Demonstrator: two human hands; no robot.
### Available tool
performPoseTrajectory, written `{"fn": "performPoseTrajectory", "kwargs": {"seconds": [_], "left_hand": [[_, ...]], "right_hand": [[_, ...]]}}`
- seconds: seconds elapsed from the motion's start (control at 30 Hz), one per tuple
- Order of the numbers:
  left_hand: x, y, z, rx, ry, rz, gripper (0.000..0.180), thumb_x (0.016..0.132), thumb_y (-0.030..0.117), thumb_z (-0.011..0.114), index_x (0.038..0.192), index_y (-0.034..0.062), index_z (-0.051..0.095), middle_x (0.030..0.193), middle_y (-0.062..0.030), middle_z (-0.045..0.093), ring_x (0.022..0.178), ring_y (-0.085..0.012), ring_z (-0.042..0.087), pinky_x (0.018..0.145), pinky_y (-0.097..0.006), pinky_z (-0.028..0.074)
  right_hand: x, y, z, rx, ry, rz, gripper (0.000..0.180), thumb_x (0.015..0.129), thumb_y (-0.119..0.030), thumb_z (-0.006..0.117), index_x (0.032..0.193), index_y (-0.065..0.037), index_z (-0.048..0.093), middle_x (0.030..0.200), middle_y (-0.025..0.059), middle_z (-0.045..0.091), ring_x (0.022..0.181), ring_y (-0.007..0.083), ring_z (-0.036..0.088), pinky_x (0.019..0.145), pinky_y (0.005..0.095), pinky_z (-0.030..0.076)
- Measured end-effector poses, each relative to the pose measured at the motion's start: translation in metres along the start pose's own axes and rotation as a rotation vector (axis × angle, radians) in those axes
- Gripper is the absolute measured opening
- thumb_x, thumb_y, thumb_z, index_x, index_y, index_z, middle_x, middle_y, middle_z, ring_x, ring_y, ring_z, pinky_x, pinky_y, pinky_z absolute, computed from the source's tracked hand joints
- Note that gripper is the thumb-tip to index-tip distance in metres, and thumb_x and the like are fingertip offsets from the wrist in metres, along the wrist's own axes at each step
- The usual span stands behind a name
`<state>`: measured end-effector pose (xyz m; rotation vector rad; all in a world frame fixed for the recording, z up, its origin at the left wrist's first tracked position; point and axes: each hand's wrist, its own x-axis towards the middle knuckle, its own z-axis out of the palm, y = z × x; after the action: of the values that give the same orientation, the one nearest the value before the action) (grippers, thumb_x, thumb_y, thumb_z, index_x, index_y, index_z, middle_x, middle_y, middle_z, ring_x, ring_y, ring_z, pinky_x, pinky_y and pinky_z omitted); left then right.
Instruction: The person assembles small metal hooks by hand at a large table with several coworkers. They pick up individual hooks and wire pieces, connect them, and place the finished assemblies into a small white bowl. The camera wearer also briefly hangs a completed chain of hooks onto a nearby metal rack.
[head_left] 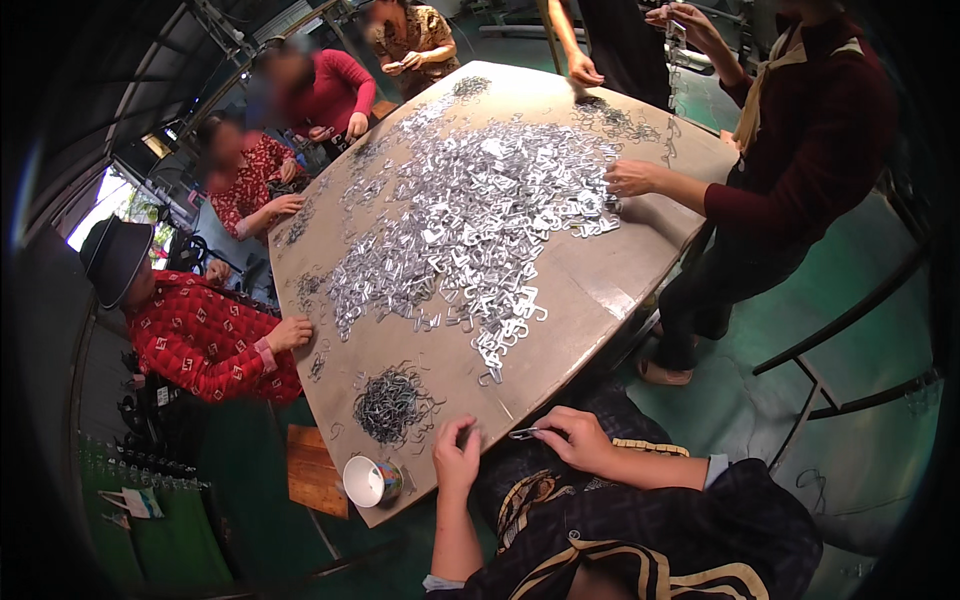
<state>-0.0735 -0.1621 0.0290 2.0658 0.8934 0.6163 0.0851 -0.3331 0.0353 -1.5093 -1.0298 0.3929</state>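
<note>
My right hand (578,440) pinches a small silvery metal hook (522,433) between thumb and fingers, just off the near edge of the table. Over the table's near corner, my left hand (457,458) is closed with its fingers curled; whatever it may hold is hidden. Just beyond it lies a dark heap of thin bent wire pieces (392,405). A broad pile of shiny flat metal hooks (490,200) spreads across the middle of the table (590,290), its nearest end pointing toward my hands.
A patterned cup (372,483) with a white inside stands on the near left corner. A wooden stool (316,470) is beside that corner. Several people work around the table; one in dark red (800,150) stands at the right. A metal frame (820,375) is at the right.
</note>
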Motion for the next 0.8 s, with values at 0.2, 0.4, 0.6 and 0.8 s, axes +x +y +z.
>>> {"fn": "performPoseTrajectory", "kwargs": {"seconds": [0.2,0.4,0.6,0.8], "left_hand": [[0.062,-0.049,-0.021,0.665,0.396,0.009,0.041,0.08,0.018,0.07,0.119,0.0061,0.061,0.131,-0.0189,0.051,0.121,-0.0357,0.046,0.101,-0.048,0.038],[0.084,-0.04,-0.003,0.849,0.312,-0.152,0.044,0.081,0.024,0.07,0.121,0.0095,0.061,0.132,-0.0151,0.048,0.121,-0.0323,0.045,0.097,-0.046,0.04],[0.084,-0.026,-0.026,0.748,0.053,-0.167,0.029,0.08,0.019,0.07,0.106,0.009,0.066,0.111,-0.0105,0.057,0.108,-0.0296,0.053,0.089,-0.044,0.045],[0.106,-0.037,-0.039,0.86,0.329,-0.137,0.029,0.079,0.013,0.068,0.108,0.0084,0.066,0.111,-0.0125,0.056,0.108,-0.0311,0.052,0.089,-0.044,0.044]], "right_hand": [[-0.002,0.005,0.003,0.002,-0.003,-0.021,0.007,0.082,-0.003,0.069,0.089,0.0,0.069,0.074,0.0114,0.061,0.062,0.0234,0.061,0.056,0.0321,0.047],[-0.002,0.004,0.004,0.002,-0.017,-0.053,0.007,0.082,-0.002,0.069,0.089,0.001,0.068,0.076,0.0123,0.063,0.064,0.0244,0.062,0.056,0.032,0.047],[-0.003,0.001,0.002,0.011,-0.053,-0.024,0.007,0.082,-0.002,0.069,0.089,0.001,0.068,0.077,0.0131,0.063,0.066,0.0253,0.063,0.058,0.0321,0.048],[-0.005,0.004,0.003,-0.003,-0.076,-0.053,0.007,0.082,-0.002,0.069,0.088,0.0,0.068,0.077,0.0131,0.063,0.065,0.0264,0.063,0.058,0.0327,0.048]]}}
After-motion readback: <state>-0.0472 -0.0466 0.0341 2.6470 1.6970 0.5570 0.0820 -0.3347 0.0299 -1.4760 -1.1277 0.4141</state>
